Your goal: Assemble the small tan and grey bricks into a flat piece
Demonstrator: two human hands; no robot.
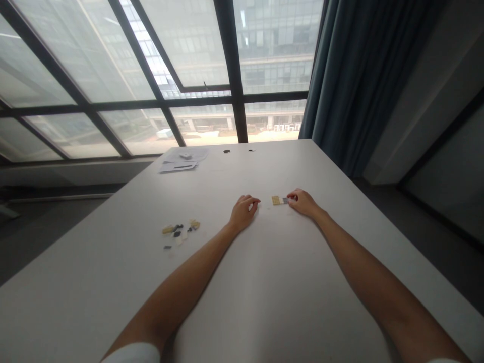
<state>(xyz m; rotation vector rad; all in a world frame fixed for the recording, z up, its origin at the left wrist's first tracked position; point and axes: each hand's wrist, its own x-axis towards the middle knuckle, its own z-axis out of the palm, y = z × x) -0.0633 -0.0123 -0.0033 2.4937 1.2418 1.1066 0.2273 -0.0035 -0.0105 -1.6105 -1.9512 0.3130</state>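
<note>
A small flat strip of building bricks (278, 200), yellow at its left part, then white and dark grey, lies on the white table (242, 282). My right hand (303, 202) is closed with its fingertips on the grey right end of the strip. To the left of the strip, and apart from it, my left hand (243, 210) has thumb and forefinger pinched together just above the tabletop. Whatever sits in that pinch, if anything, is too small to make out. A loose pile of small pieces (177, 234), yellow, black, grey and white, lies to the left of my left hand.
Several white papers (179, 166) with a small white object (185, 156) on top lie at the far left of the table. Two small dark round spots, one being a hole-like disc (226, 151), are near the far edge. Behind stand windows and a blue curtain (351, 91).
</note>
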